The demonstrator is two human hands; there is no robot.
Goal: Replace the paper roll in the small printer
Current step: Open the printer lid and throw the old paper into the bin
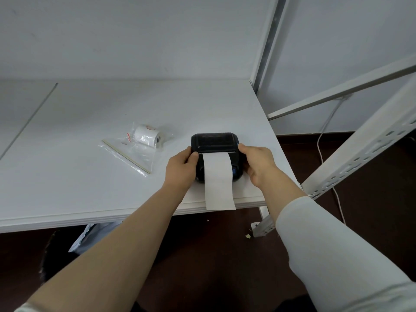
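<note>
A small black printer [213, 141] sits near the front right corner of the white table [90, 181], its lid down. A white paper strip [218, 183] runs out of its slot toward me and hangs over the table edge. My left hand [181, 171] grips the printer's left side, thumb on top by the slot. My right hand [258, 164] grips its right side. A white paper roll [149, 138] lies on its side to the left of the printer, on top of a clear zip bag [132, 154].
A white metal shelf frame [351, 154] with slotted posts stands right of the table. A thin white cable [324, 140] hangs behind it. The floor below is dark brown, with a crumpled bag under the table.
</note>
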